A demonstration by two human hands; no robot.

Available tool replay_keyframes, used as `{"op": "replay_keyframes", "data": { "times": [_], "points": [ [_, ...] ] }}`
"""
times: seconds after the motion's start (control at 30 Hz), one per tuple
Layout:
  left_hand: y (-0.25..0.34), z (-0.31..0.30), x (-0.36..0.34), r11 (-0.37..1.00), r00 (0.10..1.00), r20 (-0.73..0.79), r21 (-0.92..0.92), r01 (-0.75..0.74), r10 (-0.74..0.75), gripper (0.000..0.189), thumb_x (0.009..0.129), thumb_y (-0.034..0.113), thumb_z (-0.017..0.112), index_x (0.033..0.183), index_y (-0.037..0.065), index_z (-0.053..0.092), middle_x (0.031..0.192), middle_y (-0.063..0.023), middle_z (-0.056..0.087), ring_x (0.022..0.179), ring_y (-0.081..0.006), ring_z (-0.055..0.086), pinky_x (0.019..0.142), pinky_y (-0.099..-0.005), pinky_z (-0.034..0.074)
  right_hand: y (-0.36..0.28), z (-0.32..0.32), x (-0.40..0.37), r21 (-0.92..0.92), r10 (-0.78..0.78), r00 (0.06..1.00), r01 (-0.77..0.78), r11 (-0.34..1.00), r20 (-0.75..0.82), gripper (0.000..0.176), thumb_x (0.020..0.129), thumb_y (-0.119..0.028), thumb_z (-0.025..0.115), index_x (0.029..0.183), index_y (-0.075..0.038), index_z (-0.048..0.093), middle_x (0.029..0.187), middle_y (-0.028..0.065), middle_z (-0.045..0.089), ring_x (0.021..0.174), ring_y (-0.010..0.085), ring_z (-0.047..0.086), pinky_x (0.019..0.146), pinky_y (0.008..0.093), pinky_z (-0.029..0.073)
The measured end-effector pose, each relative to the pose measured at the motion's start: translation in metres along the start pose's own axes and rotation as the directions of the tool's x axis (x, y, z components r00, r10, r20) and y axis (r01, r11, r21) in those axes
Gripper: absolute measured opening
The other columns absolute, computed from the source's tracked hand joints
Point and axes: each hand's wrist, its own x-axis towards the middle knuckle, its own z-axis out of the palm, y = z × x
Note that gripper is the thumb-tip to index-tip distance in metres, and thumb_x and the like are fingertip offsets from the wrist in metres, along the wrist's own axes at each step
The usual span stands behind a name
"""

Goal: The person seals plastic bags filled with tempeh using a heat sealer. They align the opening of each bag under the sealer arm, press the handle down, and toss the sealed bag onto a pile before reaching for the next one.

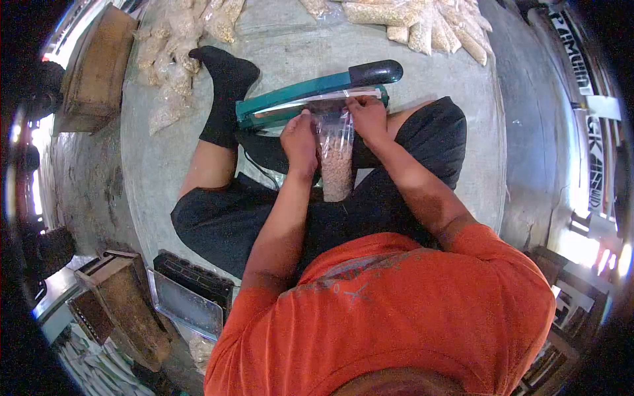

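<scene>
A clear plastic bag (337, 162), filled with small pale pieces, stands upright between my legs. My left hand (300, 142) pinches the left side of its open top. At the right top corner, my right hand (367, 119) grips the bag with its fingers closed. The bag's top edge lies at a green bar sealer (297, 94), whose long arm is raised and has a black handle end (376, 71). The sealer rests across in front of me, beyond both hands. Neither hand touches the handle.
Filled bags (436, 30) lie in a pile at the back right, and more bags (175, 59) at the back left. A wooden box (99, 66) stands at the left. Beside my left hip are a black crate (191, 280) and a clear-lidded container (185, 307).
</scene>
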Motion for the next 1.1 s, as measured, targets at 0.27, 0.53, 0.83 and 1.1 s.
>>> {"op": "replay_keyframes", "data": {
  "times": [0.27, 0.53, 0.83, 1.1],
  "points": [
    [-0.022, -0.009, 0.014, 0.998, 0.999, 0.04, 0.06, 0.035, -0.037, 0.024, 0.096, 0.021, 0.068, 0.088, -0.002, 0.069, 0.08, -0.0048, 0.068, 0.066, -0.012, 0.06, 0.061, -0.0275, 0.048, 0.018, 0.012, 0.007, 0.058, 0.094, 0.993, -0.098, 0.993, 0.069, 0.027, 0.094, -0.021, 0.065, 0.096, 0.004, 0.074, 0.083, 0.0151, 0.075, 0.073, 0.0192, 0.071, 0.068, 0.0341, 0.054],
    [-0.002, 0.004, 0.003, 0.997, 0.998, -0.01, -0.033, 0.066, -0.067, 0.021, 0.097, 0.016, 0.064, 0.091, -0.004, 0.07, 0.077, -0.0046, 0.067, 0.065, -0.0123, 0.06, 0.061, -0.0266, 0.048, 0.018, 0.009, 0.007, 0.09, 0.065, 0.995, -0.072, 0.993, 0.076, 0.027, 0.094, -0.022, 0.064, 0.094, 0.003, 0.074, 0.082, 0.0179, 0.073, 0.074, 0.0277, 0.069, 0.069, 0.0393, 0.054],
    [-0.022, 0.002, 0.017, 0.992, 0.995, -0.03, 0.09, -0.089, 0.092, 0.021, 0.097, 0.014, 0.064, 0.088, -0.004, 0.069, 0.074, -0.004, 0.066, 0.064, -0.011, 0.058, 0.059, -0.0267, 0.046, 0.041, 0.018, 0.009, -0.041, -0.294, 0.956, 0.294, 0.955, 0.009, 0.029, 0.095, -0.023, 0.064, 0.093, 0.005, 0.073, 0.08, 0.0163, 0.073, 0.07, 0.0207, 0.068, 0.066, 0.0364, 0.053],
    [0.007, 0.014, -0.003, 0.994, 0.994, -0.053, 0.055, -0.092, 0.095, 0.022, 0.097, 0.012, 0.063, 0.083, -0.005, 0.07, 0.075, -0.0034, 0.066, 0.066, -0.011, 0.057, 0.061, -0.0273, 0.046, -0.001, -0.003, 0.004, -0.057, 0.012, 0.999, -0.009, 0.998, 0.051, 0.039, 0.092, -0.033, 0.064, 0.094, 0.005, 0.073, 0.085, 0.0244, 0.071, 0.08, 0.0354, 0.07, 0.074, 0.0422, 0.053]
  ]
}}
